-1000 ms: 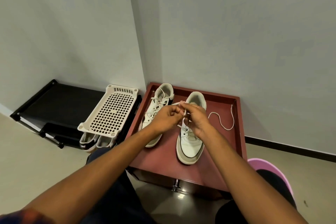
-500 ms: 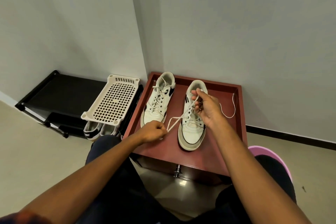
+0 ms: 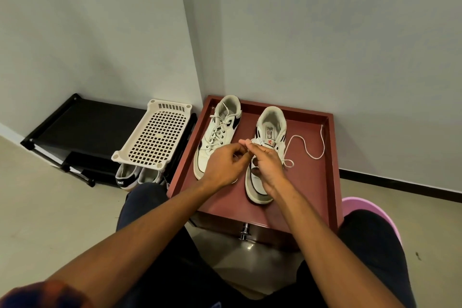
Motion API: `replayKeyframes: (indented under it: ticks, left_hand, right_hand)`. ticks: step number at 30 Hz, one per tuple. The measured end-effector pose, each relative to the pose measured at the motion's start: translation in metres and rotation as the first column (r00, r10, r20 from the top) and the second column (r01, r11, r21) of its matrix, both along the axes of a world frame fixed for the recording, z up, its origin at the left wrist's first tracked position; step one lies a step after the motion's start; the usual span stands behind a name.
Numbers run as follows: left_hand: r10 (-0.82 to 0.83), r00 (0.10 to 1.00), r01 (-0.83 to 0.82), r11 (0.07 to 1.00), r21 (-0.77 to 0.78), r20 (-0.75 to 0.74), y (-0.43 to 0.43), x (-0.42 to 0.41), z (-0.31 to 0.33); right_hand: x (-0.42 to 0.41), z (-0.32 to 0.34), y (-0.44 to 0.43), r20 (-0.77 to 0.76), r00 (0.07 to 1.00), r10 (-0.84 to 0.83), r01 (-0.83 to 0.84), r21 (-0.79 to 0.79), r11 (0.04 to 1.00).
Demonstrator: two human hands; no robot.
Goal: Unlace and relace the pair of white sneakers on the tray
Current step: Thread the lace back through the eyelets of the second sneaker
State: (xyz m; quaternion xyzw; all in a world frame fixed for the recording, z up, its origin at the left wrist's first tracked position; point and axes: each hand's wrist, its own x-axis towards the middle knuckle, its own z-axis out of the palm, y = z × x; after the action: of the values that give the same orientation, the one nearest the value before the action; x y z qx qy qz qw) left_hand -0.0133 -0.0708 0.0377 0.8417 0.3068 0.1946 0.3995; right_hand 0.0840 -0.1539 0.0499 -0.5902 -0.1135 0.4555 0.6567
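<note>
On the red-brown tray (image 3: pixel 332 157) the white sneakers stand with their toes toward the person. The left sneaker (image 3: pixel 217 139), laced, is at 10 o'clock, and the right sneaker (image 3: pixel 271 120) is near the centre. Both hands meet over the right sneaker's tongue. The left hand (image 3: pixel 225 165) has its fingers pinching the lace (image 3: pixel 315 158), and the right hand (image 3: pixel 268 166) has its fingers curled around it by the eyelets. The lace's free end trails across the tray toward 2 o'clock. A white perforated basket (image 3: pixel 156 137) sits off the tray at 9 o'clock.

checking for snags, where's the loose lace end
Head view: the loose end of the lace lies on the tray right of the right-hand sneaker, its tip by the far right wall.
</note>
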Motion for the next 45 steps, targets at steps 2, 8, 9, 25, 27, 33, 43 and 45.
replayKeyframes:
  ticks: [2,8,9,25,27,33,43,45]
  left_hand:
    - [0.024,1.0,-0.026,0.997,0.076,0.02,0.001,-0.001,0.001]
    - [-0.171,0.973,0.198,0.963,0.183,-0.153,0.004,-0.01,-0.002]
    - [-0.152,0.97,0.186,0.966,0.18,-0.187,0.005,-0.014,-0.003]
    - [-0.129,0.985,0.114,0.984,-0.135,-0.111,0.003,-0.007,-0.008]
    - [-0.096,0.994,0.087,0.987,-0.136,-0.061,-0.002,0.0,-0.012]
    - [0.032,0.999,-0.032,0.979,-0.201,0.001,-0.008,-0.002,-0.025]
    - [0.048,0.999,-0.05,0.991,-0.122,-0.016,-0.008,0.008,-0.027]
    - [0.066,0.997,-0.068,0.993,-0.097,-0.029,-0.005,0.012,-0.029]
  right_hand:
    - [0.002,0.001,-0.003,-0.004,1.0,0.01,-0.01,-0.011,1.0]
    - [0.019,-0.01,-0.004,-0.134,0.985,-0.105,0.107,0.01,0.994]
    - [0.024,-0.014,-0.003,-0.201,0.968,-0.148,0.156,0.024,0.987]
    - [0.014,-0.037,-0.007,0.112,0.992,-0.051,0.062,-0.092,0.994]
    - [0.005,-0.038,-0.005,0.129,0.99,-0.063,0.078,-0.109,0.991]
    - [0.002,-0.046,-0.006,0.226,0.971,-0.08,0.134,-0.235,0.963]
    - [0.011,-0.04,-0.009,0.388,0.918,0.081,0.097,-0.417,0.904]
    - [0.018,-0.038,-0.01,0.378,0.917,0.129,0.052,-0.431,0.901]
